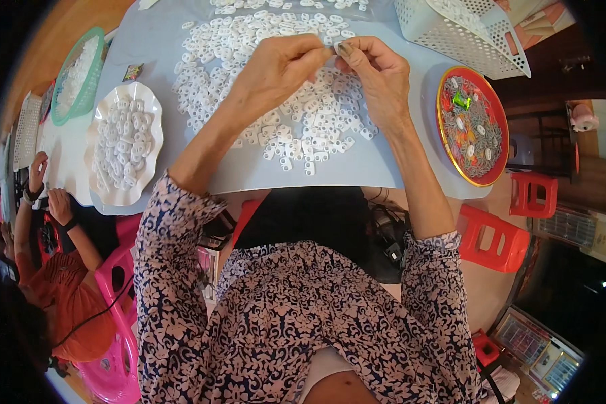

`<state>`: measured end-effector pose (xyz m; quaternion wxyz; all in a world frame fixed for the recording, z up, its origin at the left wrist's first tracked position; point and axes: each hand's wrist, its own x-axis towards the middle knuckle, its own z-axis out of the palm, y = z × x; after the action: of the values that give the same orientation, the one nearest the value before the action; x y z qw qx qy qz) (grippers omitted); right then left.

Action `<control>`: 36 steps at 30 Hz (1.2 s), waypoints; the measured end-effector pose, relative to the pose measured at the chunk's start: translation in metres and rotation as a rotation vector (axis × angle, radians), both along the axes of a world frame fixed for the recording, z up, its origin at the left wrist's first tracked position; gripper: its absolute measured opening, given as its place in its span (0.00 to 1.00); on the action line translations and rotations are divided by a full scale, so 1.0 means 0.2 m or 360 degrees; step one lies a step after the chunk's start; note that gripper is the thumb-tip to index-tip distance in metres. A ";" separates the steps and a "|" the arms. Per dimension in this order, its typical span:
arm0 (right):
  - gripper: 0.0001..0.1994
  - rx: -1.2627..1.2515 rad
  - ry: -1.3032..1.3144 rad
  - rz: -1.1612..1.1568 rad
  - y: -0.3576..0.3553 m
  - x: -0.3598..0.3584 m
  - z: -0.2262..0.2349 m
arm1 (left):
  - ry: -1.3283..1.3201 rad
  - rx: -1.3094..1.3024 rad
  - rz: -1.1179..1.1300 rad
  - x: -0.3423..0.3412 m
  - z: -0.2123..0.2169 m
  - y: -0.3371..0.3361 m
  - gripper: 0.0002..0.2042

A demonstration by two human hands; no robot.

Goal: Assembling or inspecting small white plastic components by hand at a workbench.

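Both my hands meet over a broad heap of small white plastic pieces with holes on the pale grey-blue table. My right hand pinches one small white plastic piece between thumb and fingers. Against it, my left hand is closed, fingertips pressed together; what they hold is too small to make out. To the right is a red dish with a gold rim, holding many thin grey metal parts, several white pieces and a green wrapper. On the left, a white scalloped dish holds more oval white pieces.
A white perforated basket stands at the back right, a mint-green basket at the far left. A small wrapped packet lies beside the scalloped dish. At left, another person works. Red stools stand at right.
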<state>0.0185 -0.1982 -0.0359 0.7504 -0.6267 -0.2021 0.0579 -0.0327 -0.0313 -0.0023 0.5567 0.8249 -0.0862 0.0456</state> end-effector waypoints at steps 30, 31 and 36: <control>0.06 -0.0218 -0.0034 0.0030 0.00 0.00 0.00 | -0.0626 0.1007 -0.0085 -0.14 -0.15 -0.12 0.05; 0.06 -0.0214 -0.0019 0.0028 0.00 0.00 0.00 | -0.0688 0.1005 -0.0103 -0.13 -0.16 -0.13 0.06; 0.06 -0.0273 -0.0015 -0.0005 0.00 0.00 0.02 | -0.0720 0.0992 -0.0152 -0.12 -0.17 -0.14 0.09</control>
<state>0.0178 -0.1987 -0.0326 0.6931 -0.6893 -0.1989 0.0708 -0.0572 -0.0584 -0.0363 0.2479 0.9187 -0.2549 0.1719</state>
